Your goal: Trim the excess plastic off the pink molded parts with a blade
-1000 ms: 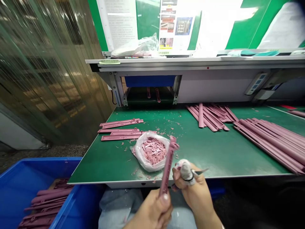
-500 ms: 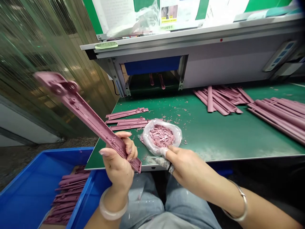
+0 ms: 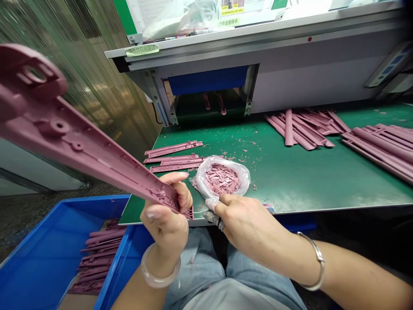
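Probably, pink strip point(image 3: 100, 157) is weighing little, looking stiff; left grip point(image 3: 169, 228) pinching lower end near frame centre, suitable place; right grip point(image 3: 248, 217) curling beside bag point(image 3: 200, 175), cannot tell if holding.

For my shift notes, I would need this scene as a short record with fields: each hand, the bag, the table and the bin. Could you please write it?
Left hand: grips a long pink part near one end; the other end is raised toward the left
Right hand: fingers curled, by the near side of the plastic bag; what it grips is unclear
Bag: open, with pink scraps inside
Green table: slim parts at left; loose pile and neater row at right
Blue bin: left side, more pink pieces inside
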Available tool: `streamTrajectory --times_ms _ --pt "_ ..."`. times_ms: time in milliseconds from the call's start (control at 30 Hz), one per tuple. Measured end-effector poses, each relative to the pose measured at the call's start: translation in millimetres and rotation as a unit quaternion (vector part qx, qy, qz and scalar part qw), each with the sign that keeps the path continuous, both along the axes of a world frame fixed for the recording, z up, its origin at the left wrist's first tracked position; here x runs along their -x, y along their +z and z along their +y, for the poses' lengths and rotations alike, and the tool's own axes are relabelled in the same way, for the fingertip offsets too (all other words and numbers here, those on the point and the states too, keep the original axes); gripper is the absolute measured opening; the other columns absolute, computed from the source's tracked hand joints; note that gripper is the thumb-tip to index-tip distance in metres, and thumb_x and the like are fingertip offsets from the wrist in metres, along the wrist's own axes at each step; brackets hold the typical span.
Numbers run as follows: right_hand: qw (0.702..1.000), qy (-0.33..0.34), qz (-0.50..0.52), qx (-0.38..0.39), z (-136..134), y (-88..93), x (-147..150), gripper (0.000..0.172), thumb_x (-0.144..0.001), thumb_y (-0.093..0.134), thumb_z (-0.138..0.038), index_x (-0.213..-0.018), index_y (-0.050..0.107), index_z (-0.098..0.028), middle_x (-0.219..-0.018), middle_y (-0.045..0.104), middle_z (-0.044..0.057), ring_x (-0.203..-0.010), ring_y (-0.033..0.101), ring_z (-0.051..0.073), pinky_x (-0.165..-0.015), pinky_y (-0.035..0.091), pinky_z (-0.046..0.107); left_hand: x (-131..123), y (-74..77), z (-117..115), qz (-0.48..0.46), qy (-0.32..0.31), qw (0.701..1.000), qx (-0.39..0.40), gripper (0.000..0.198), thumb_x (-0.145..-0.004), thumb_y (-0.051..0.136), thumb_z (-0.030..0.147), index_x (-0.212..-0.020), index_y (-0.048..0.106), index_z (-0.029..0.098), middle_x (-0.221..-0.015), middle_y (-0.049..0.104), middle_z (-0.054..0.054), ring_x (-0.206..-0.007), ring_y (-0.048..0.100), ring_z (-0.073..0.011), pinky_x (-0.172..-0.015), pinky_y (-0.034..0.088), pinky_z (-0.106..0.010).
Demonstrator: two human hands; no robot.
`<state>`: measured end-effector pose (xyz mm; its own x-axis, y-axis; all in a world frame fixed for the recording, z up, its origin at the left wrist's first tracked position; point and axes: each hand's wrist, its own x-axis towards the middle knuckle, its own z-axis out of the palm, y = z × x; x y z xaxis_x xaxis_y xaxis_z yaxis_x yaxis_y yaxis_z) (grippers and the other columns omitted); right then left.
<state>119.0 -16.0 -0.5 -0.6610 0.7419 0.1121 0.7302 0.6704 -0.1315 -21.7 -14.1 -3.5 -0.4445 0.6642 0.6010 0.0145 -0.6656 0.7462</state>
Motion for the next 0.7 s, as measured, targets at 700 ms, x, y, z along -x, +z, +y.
streamTrajectory --times_ms 700 --pt "0.960 -0.053 0.257 -0.093 54 -4.1 -47 0.047 -0.068 0.033 0.002 -0.108 0.050 -0.016 -0.101 0.063 0.010 -0.092 0.059 0.021 -0.074 0.047 0.029 10 -17.3 -13 -0.079 -0.262 0.883 0.382 0.052 -0.084 0.059 0.052 -0.120 0.061 0.015 -0.046 0.034 0.009 -0.036 0.023 -0.0050 -0.032 0.025 -0.015"
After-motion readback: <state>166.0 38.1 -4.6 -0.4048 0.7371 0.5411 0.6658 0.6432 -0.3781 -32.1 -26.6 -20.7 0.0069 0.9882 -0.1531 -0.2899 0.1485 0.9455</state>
